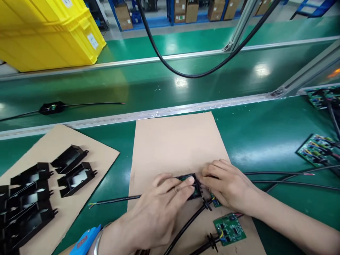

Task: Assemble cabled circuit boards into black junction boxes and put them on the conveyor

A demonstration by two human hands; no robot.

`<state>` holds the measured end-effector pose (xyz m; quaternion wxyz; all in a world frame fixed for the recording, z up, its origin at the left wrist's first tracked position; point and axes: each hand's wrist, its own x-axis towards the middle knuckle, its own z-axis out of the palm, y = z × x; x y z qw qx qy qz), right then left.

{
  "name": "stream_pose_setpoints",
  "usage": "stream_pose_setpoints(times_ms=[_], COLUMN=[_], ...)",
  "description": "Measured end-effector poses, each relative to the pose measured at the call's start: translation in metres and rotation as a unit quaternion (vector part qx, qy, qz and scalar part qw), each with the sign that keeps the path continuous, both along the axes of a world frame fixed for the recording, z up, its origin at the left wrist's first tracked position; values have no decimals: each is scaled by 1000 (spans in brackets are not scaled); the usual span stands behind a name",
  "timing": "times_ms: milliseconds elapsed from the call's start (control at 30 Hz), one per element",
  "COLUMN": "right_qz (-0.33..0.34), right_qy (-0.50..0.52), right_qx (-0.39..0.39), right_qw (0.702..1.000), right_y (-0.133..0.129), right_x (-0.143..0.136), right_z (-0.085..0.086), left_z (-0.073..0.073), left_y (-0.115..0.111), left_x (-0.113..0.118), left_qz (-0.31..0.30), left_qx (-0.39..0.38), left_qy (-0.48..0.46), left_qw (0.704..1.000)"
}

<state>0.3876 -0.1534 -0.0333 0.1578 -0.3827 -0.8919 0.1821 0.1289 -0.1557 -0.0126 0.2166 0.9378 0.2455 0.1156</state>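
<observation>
Pressing black case [197, 191] with left hand [163, 202]

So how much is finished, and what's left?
One wired black case beyond the rail looks filled. The left hand presses on another case, the right hand at its end: in progress. The loose green board and the open cases on the left cardboard look left to do.

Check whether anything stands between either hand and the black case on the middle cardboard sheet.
Nothing visible does. The left hand has its fingers over the black case, and the right hand is right at its end. A black cable runs beside its near corner, not between.
</observation>
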Motion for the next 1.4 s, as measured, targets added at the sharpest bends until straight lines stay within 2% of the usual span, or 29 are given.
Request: stream_pose_setpoints(times_ms=[100,167,333,433,567,700,767,867,967,1033,1100,1233,1400], right_qz=[-10,-17,-44,-66,-44,-22,-20,-1,2,-16,-35,-34,-11], right_qy=[16,34,83,-9,-153,-204,-206,-168,-87,-58,-53,-44,-62], right_qx=[-23,-28,-54,-70,-87,-98,-102,-121,-138,-143,-142,-137,-130], right_qw=[1000,999,994,995,983,974,973,978,987,988,988,989,990], right_y=[-2,-3,4,17,35,43,46,49,42,31,21,12,20], right_x=[4,5,-7,-28,-56,-69,-67,-50,-24,-12,-9,-17,-21], right_z=[4,8,22,32,43,45,44,45,47,46,42,32,33], left_z=[6,8,8,7,7,6,6,6,5,3,-1,-10,-19], left_y=[10,16,26,26,26,26,23,14,4,0,-3,-8,-16], left_x=[-14,-20,-20,-17,-16,-15,-14,-10,-4,0,3,5,2], left_qz=[77,130,154,160,153,149,153,139,51,-7,-37,-46,-29], left_qx=[-46,-75,-137,-149,-153,-148,-132,-72,-1,37,64,119,151], left_qy=[-77,-76,-10,10,24,31,23,-25,-42,-15,21,74,96], left_qw=[993,986,979,976,976,977,979,987,998,999,997,989,983])
